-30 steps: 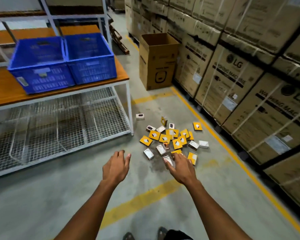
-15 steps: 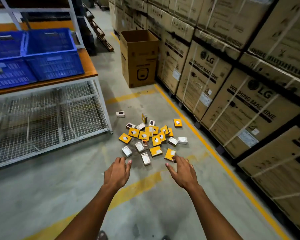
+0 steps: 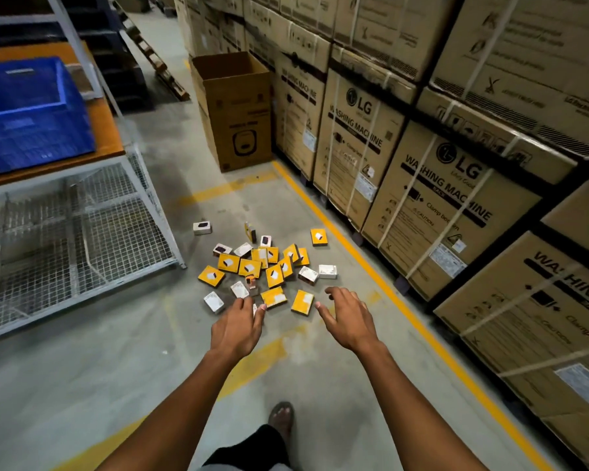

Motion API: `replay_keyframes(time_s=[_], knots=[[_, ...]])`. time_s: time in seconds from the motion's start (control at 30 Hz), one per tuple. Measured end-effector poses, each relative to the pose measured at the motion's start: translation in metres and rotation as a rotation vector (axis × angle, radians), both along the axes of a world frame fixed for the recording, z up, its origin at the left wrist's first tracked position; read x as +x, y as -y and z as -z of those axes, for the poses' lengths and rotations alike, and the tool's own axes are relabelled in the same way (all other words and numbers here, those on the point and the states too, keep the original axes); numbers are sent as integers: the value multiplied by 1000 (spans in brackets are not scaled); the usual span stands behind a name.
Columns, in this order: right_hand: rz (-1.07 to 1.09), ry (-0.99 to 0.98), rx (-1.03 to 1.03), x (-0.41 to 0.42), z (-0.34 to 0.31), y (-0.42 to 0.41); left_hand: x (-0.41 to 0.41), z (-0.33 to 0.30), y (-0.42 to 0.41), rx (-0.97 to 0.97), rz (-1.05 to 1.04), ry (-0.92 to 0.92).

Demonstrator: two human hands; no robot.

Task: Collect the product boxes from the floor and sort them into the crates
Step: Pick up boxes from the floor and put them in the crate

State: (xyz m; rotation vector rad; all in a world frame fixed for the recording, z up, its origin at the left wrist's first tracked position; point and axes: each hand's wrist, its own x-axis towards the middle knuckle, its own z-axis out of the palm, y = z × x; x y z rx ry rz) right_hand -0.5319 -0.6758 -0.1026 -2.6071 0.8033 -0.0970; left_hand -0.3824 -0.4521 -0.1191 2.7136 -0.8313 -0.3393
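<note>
Several small product boxes, yellow ones (image 3: 249, 267) and white ones (image 3: 327, 271), lie scattered in a pile on the grey concrete floor. My left hand (image 3: 237, 326) reaches out over the near edge of the pile, fingers straight, partly covering a white box. My right hand (image 3: 347, 316) hovers just right of a yellow box (image 3: 302, 302), fingers spread and loosely bent, holding nothing. A blue crate (image 3: 31, 113) stands on the wooden shelf top at the far left.
A wire-mesh rack (image 3: 82, 239) fills the left under the shelf. An open cardboard carton (image 3: 235, 110) stands behind the pile. Stacked washing-machine cartons (image 3: 449, 205) wall off the right, behind a yellow floor line (image 3: 371, 273). My foot (image 3: 281, 416) shows below.
The view has swung right and closer to the pile; the crates slid toward the left edge. Both hands have stretched farther forward over the nearest boxes.
</note>
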Motion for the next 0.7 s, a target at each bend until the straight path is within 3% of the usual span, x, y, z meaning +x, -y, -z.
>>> replay_keyframes(time_s=[0.3, 0.7], knots=[[-32, -16, -47, 30, -6, 103, 35, 25, 130, -69, 58, -16], [-92, -114, -66, 117, -3, 249, 116, 27, 271, -80, -18, -67]])
